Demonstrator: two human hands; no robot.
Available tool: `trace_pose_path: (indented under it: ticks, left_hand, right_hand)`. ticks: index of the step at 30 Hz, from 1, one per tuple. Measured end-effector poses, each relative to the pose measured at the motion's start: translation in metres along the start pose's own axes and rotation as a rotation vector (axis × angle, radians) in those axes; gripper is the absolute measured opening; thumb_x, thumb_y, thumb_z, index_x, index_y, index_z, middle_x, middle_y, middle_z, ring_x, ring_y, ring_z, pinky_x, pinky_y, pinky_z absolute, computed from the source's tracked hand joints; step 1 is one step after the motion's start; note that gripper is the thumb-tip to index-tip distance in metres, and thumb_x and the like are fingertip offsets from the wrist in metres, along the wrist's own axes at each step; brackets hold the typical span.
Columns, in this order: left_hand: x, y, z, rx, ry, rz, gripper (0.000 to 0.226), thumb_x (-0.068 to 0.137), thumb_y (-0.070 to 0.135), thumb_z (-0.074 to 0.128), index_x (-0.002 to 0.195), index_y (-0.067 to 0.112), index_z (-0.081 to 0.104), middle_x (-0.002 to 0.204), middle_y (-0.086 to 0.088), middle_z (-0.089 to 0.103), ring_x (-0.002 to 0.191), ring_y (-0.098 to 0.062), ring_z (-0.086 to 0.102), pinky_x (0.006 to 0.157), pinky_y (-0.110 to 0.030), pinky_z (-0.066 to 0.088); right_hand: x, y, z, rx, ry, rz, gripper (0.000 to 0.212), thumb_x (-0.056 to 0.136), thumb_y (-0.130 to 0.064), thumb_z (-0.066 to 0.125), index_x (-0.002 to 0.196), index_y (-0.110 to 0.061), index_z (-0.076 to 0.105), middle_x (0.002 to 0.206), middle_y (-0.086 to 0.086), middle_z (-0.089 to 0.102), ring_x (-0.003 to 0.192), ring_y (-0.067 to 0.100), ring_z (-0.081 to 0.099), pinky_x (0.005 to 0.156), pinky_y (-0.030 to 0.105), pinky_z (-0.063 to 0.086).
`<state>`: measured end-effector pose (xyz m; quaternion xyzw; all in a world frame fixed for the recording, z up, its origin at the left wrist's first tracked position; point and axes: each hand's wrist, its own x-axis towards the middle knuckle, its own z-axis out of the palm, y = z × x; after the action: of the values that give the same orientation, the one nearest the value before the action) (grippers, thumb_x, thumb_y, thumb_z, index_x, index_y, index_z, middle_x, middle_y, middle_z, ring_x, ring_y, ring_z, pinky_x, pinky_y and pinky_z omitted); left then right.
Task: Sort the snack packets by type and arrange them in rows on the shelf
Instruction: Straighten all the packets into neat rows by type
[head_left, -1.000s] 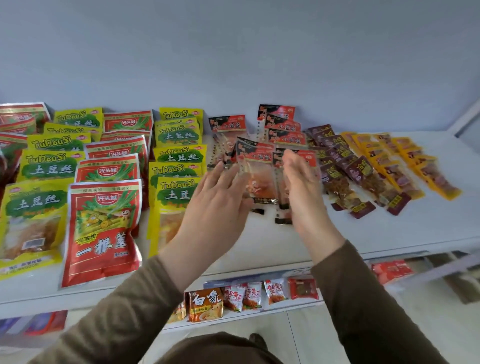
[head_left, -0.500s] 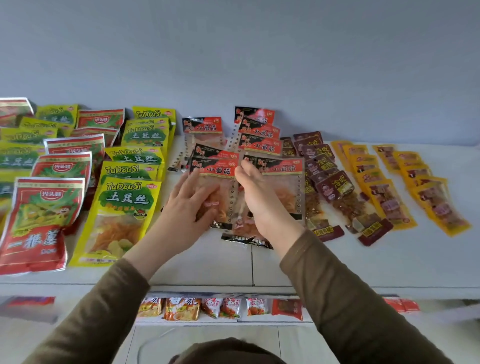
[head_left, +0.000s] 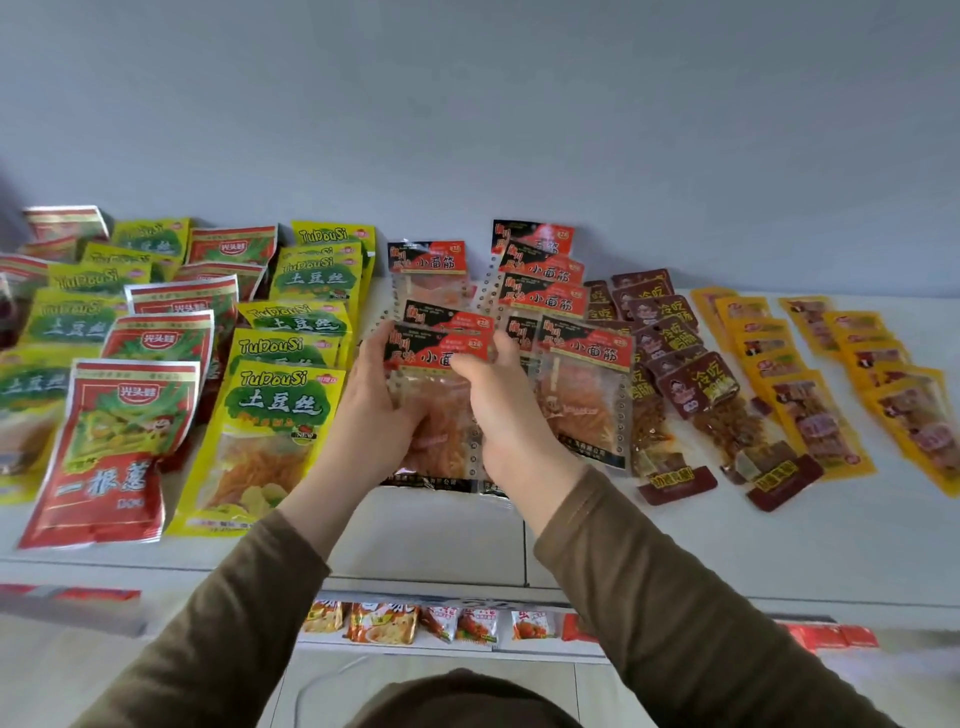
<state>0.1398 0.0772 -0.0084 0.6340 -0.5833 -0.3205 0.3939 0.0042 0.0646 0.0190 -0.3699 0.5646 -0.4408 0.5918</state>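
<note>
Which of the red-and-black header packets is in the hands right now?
The front packet of the left column. The left hand and right hand both grip it, while the other red-and-black packets lie untouched behind and to its right.

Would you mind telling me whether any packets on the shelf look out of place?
Mostly tidy rows by type. The red-and-black packets look loosest: they overlap askew, and both hands hold the front packet.

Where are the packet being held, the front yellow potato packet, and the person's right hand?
held packet (head_left: 441, 358), head view, on its red and black label.
yellow potato packet (head_left: 275, 415), head view, on its green label.
right hand (head_left: 511, 431), head view, on its back.
</note>
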Motion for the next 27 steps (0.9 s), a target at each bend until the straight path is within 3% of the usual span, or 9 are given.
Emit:
trace_pose_path:
  ticks: [3,6,8,12,14,17,19,24,27]
  left_hand:
    - [0.003,0.007,0.0,-0.136,0.008,-0.023,0.082,0.092,0.002,0.07,0.155,0.034,0.026,0.143,0.008,0.049,0.105,0.011,0.057,0.083,-0.028,0.061]
    - [0.005,0.009,-0.004,-0.172,0.071,-0.03,0.082,0.091,-0.001,0.07,0.154,0.032,0.031,0.151,0.002,0.038,0.128,-0.016,0.053,0.1,-0.047,0.055]
    - [0.001,0.006,-0.008,-0.119,0.103,0.016,0.078,0.091,-0.006,0.066,0.154,0.028,0.035,0.155,0.002,0.032,0.137,-0.021,0.047,0.106,-0.048,0.051]
    - [-0.015,-0.006,-0.016,0.06,0.048,0.089,0.079,0.094,-0.002,0.06,0.16,0.027,0.028,0.159,0.012,0.027,0.143,-0.014,0.037,0.104,-0.018,0.041]
    - [-0.018,-0.01,-0.015,0.148,-0.039,0.083,0.082,0.094,0.001,0.057,0.162,0.028,0.02,0.161,0.008,0.03,0.144,-0.017,0.035,0.107,-0.023,0.039]
    - [-0.018,-0.01,-0.011,0.294,-0.147,0.083,0.09,0.095,0.01,0.058,0.164,0.025,0.002,0.166,-0.002,0.026,0.15,-0.024,0.021,0.123,-0.041,0.017]
    - [-0.014,-0.007,-0.01,0.278,-0.168,0.044,0.097,0.095,0.018,0.061,0.163,0.026,-0.008,0.169,-0.002,0.014,0.154,-0.024,0.011,0.124,-0.044,0.012]
    - [0.003,-0.002,-0.007,0.34,-0.083,0.004,0.12,0.086,0.029,0.077,0.161,0.028,-0.017,0.166,-0.011,0.024,0.15,-0.036,0.025,0.121,-0.051,0.023]
    - [0.008,-0.002,-0.008,0.167,-0.084,-0.034,0.126,0.082,0.017,0.084,0.16,0.034,-0.013,0.158,-0.014,0.04,0.125,-0.034,0.059,0.101,-0.049,0.051]
  right_hand:
    - [0.003,-0.005,0.002,0.033,0.005,0.0,0.071,0.098,-0.02,0.058,0.157,-0.033,0.022,0.15,-0.002,0.047,0.129,0.019,0.049,0.107,0.043,0.04]
    - [0.003,-0.007,0.002,0.041,0.037,-0.046,0.076,0.098,-0.018,0.06,0.158,-0.034,0.017,0.153,-0.005,0.043,0.112,0.009,0.052,0.082,0.028,0.042]
    - [0.001,-0.003,-0.001,0.012,0.052,-0.081,0.075,0.098,-0.017,0.061,0.156,-0.036,0.019,0.146,-0.007,0.048,0.103,-0.001,0.055,0.07,0.021,0.046]
    - [-0.008,0.009,-0.007,-0.101,0.01,-0.081,0.067,0.1,-0.025,0.059,0.155,-0.036,0.024,0.129,-0.021,0.049,0.077,-0.026,0.055,0.058,0.005,0.051]
    - [-0.01,0.012,-0.007,-0.111,-0.003,-0.07,0.067,0.101,-0.027,0.057,0.157,-0.036,0.022,0.147,-0.017,0.04,0.093,-0.024,0.054,0.078,0.012,0.049]
    - [-0.013,0.012,-0.003,-0.077,-0.006,-0.049,0.069,0.101,-0.025,0.056,0.159,-0.034,0.021,0.162,-0.009,0.031,0.136,0.008,0.042,0.11,0.037,0.039]
    - [-0.013,0.01,0.001,-0.079,0.011,-0.05,0.069,0.102,-0.025,0.056,0.159,-0.036,0.02,0.165,-0.008,0.027,0.143,0.015,0.037,0.115,0.041,0.035]
    - [-0.012,0.014,0.005,-0.1,0.018,-0.075,0.066,0.103,-0.024,0.055,0.158,-0.037,0.022,0.167,-0.008,0.019,0.151,0.015,0.025,0.111,0.035,0.025]
    - [-0.015,0.021,0.007,-0.091,0.049,-0.126,0.06,0.103,-0.022,0.055,0.155,-0.036,0.028,0.164,-0.008,0.027,0.149,0.013,0.028,0.11,0.031,0.027]
